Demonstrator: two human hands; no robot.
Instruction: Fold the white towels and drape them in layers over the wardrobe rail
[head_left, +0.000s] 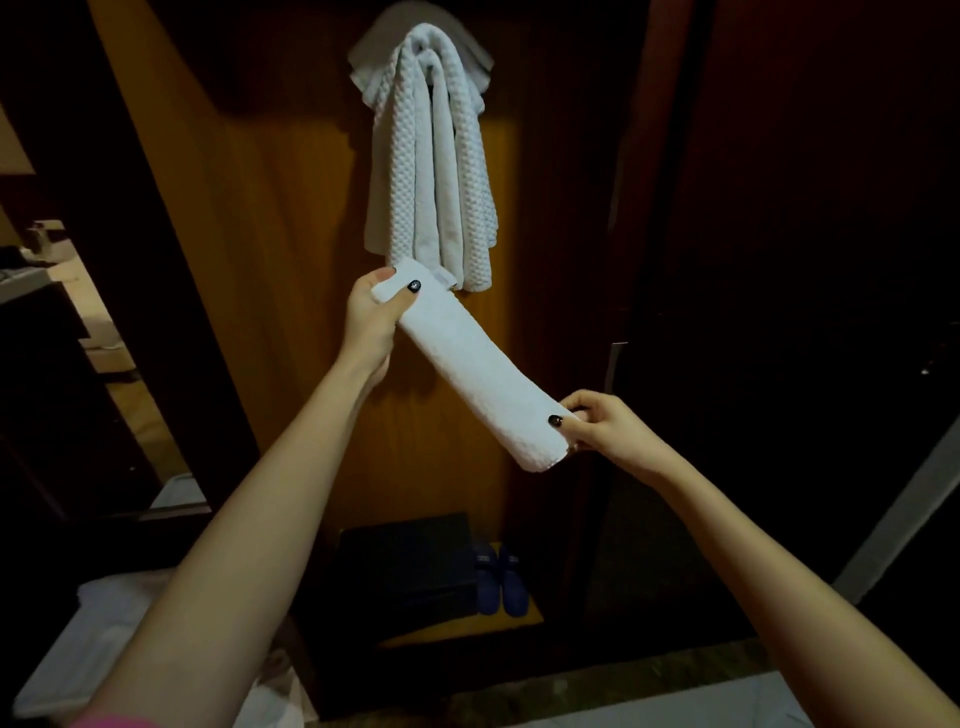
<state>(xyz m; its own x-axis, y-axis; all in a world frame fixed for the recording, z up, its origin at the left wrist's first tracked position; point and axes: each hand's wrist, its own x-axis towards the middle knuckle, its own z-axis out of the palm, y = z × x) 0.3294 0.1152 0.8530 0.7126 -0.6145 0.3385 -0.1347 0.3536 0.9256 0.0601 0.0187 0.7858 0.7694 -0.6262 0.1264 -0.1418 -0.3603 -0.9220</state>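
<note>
Two hands held one folded towel (478, 364) stretched between them in the middle of the head view. The left hand (371, 317) gripped its upper end toward 11 o'clock, and the right hand (605, 428) pinched its lower end toward 4 o'clock. At 12 o'clock, hanging towels (431, 156) lay in layers, hiding the rail beneath. At 6 o'clock a dark box (410, 561) and blue slippers (501, 579) were dim. At 8 o'clock the left arm partly covered some white cloth (104, 649).
</note>
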